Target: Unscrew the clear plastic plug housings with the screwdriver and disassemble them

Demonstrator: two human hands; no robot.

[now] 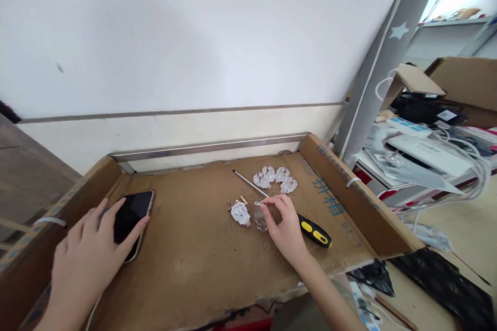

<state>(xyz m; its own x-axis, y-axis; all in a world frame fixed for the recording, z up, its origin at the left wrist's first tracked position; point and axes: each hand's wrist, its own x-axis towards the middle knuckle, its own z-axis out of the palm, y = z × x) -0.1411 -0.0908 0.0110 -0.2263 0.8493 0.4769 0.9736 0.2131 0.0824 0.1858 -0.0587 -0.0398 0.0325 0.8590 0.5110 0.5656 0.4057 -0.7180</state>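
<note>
My left hand (87, 248) spans a black smartphone (132, 214) lying at the left of the cardboard tray, thumb along its right edge and fingers at its other side. Thumb and index finger of my right hand (285, 225) pinch together over a clear plastic shell (260, 221); what they hold is too small to name. Just left of the shell lies a white plug base (240, 214), with small brass pieces (243, 199) above it. A screwdriver with a black and yellow handle (316, 232) lies partly beneath my right hand. Several clear plug parts with metal pins (267, 175) sit behind.
The cardboard tray (186, 248) has raised walls on its left and right and stands against a white panel (174, 36). Cables, papers and an open cardboard box (466, 83) crowd a surface at the right. A black patterned item (446, 289) lies lower right.
</note>
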